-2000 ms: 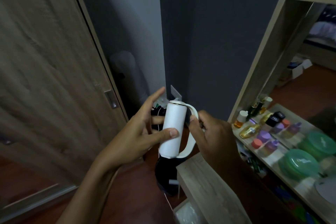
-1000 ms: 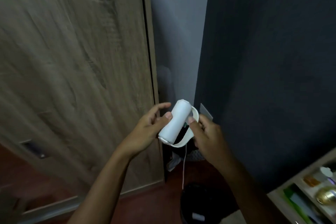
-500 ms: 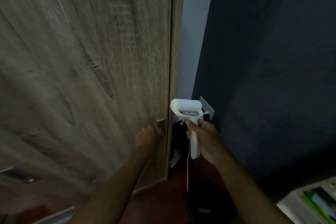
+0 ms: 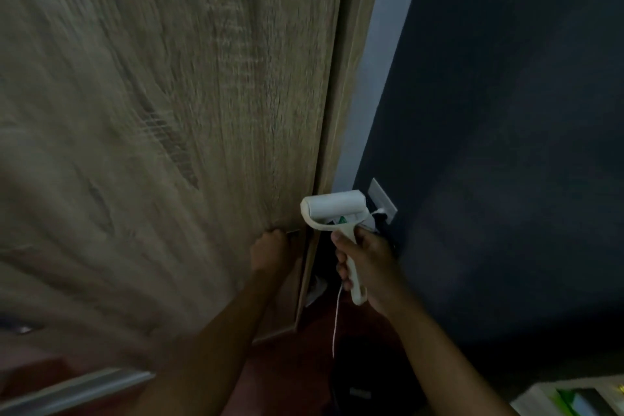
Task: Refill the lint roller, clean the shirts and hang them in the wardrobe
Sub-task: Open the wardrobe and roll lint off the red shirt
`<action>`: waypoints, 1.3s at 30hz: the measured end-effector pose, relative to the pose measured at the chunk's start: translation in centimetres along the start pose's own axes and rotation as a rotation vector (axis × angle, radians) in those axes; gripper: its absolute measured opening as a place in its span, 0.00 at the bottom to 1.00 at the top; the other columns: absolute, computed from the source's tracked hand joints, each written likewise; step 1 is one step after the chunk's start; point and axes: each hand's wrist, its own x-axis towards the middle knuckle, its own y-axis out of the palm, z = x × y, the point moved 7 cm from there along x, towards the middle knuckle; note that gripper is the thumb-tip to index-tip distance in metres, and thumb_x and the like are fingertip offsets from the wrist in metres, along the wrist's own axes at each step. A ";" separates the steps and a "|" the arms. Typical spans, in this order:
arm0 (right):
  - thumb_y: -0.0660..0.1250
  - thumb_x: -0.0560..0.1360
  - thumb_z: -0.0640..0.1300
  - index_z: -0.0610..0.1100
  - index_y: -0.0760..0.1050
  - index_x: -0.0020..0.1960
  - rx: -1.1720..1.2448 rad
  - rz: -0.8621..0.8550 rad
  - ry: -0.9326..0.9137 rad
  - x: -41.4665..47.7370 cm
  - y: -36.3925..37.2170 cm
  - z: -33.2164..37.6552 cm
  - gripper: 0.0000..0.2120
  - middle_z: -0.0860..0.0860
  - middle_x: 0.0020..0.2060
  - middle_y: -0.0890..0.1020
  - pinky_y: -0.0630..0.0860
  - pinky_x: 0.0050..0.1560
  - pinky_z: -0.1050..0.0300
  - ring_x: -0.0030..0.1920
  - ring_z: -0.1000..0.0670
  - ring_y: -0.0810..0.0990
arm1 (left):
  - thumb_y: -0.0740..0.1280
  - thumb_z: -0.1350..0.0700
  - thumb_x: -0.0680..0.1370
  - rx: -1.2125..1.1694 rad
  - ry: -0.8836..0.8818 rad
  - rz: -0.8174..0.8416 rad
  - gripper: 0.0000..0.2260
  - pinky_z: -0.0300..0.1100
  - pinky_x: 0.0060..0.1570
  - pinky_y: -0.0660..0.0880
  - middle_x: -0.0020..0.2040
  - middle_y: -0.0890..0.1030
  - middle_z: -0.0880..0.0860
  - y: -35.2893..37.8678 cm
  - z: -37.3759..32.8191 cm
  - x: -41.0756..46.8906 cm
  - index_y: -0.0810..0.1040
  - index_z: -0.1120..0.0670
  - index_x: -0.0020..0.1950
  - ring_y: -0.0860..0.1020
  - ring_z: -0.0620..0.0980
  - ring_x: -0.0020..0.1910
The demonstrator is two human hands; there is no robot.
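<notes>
A white lint roller point(image 4: 332, 211) with a fresh white roll stands upright in my right hand point(image 4: 368, 263), which is closed around its handle. The roll lies sideways at the top, just right of the wardrobe's edge. My left hand point(image 4: 270, 248) is at the recessed metal handle point(image 4: 293, 232) near the right edge of the wooden wardrobe door point(image 4: 169, 128), fingers curled into it. The door fills the left half of the view and looks blurred. No shirts are in view.
A dark blue wall point(image 4: 506, 145) fills the right side, with a wall socket point(image 4: 381, 201) behind the roller and a white cable point(image 4: 336, 324) hanging from it. A dark bin point(image 4: 364, 378) stands on the reddish floor below. A dresser corner point(image 4: 574, 398) shows at the bottom right.
My left hand let go of the roll and went to the wardrobe door handle. My right hand shifted to the roller's handle and turned it upright. The view swung left, away from the dresser.
</notes>
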 end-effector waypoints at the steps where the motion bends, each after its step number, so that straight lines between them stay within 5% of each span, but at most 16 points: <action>1: 0.69 0.78 0.45 0.35 0.74 0.52 -0.013 0.014 0.000 0.3 0.3 0.2 0.13 0.48 0.31 0.75 0.66 0.26 0.58 0.27 0.51 0.72 | 0.65 0.43 0.80 0.010 -0.005 0.000 0.20 0.42 0.35 0.73 0.40 0.85 0.55 0.0 0.3 0.0 0.84 0.57 0.43 0.84 0.55 0.39; 6: 0.70 0.78 0.47 0.37 0.75 0.49 -0.158 0.152 -0.068 0.9 1.7 1.8 0.12 0.44 0.32 0.75 0.69 0.25 0.57 0.27 0.49 0.73 | 0.63 0.44 0.80 0.072 -0.038 -0.042 0.19 0.41 0.32 0.67 0.36 0.83 0.54 -0.6 2.4 0.1 0.81 0.56 0.38 0.83 0.54 0.36; 13: 0.69 0.78 0.47 0.40 0.74 0.43 -0.315 0.330 -0.156 0.5 4.9 2.6 0.11 0.48 0.26 0.75 0.69 0.23 0.59 0.24 0.50 0.73 | 0.63 0.41 0.78 0.136 -0.262 -0.186 0.20 0.46 0.38 0.74 0.42 0.85 0.57 -2.4 7.5 -1.8 0.83 0.56 0.44 0.83 0.59 0.43; 23: 0.68 0.79 0.48 0.37 0.70 0.43 -0.248 0.481 -0.179 1.6 10.5 3.1 0.15 0.46 0.28 0.74 0.67 0.23 0.60 0.23 0.49 0.70 | 0.66 0.44 0.78 0.008 -0.621 -0.405 0.15 0.49 0.43 0.77 0.47 0.84 0.59 -8.0 15.4 -6.8 0.81 0.56 0.50 0.82 0.62 0.49; 27: 0.63 0.81 0.51 0.42 0.71 0.45 -0.212 0.419 -0.111 2.4 12.4 3.1 0.13 0.48 0.25 0.72 0.66 0.22 0.61 0.20 0.51 0.68 | 0.69 0.48 0.77 -0.194 -0.475 -0.796 0.16 0.48 0.45 0.74 0.51 0.79 0.58 -14.6 12.9 -8.4 0.74 0.57 0.57 0.79 0.59 0.51; 31: 0.62 0.81 0.54 0.43 0.72 0.46 -0.225 0.389 -0.068 3.0 15.5 2.8 0.14 0.50 0.24 0.69 0.63 0.23 0.63 0.19 0.53 0.65 | 0.70 0.42 0.77 -0.022 -0.287 -1.130 0.36 0.54 0.73 0.62 0.76 0.64 0.65 -22.3 10.9 -9.2 0.64 0.61 0.77 0.61 0.63 0.76; 34: 0.63 0.81 0.54 0.43 0.71 0.45 -0.220 0.372 -0.070 3.0 17.5 2.6 0.14 0.50 0.23 0.67 0.61 0.23 0.63 0.19 0.53 0.63 | 0.68 0.45 0.80 0.001 -0.186 -1.163 0.39 0.63 0.77 0.54 0.80 0.50 0.68 -26.4 11.7 -8.6 0.52 0.62 0.81 0.48 0.66 0.81; 39: 0.65 0.80 0.50 0.42 0.74 0.44 -0.240 0.345 -0.120 2.8 21.6 3.2 0.12 0.51 0.22 0.68 0.59 0.23 0.63 0.19 0.54 0.63 | 0.65 0.49 0.83 0.055 -0.141 -1.136 0.38 0.64 0.77 0.51 0.80 0.44 0.70 -30.0 15.9 -8.0 0.44 0.61 0.81 0.44 0.68 0.80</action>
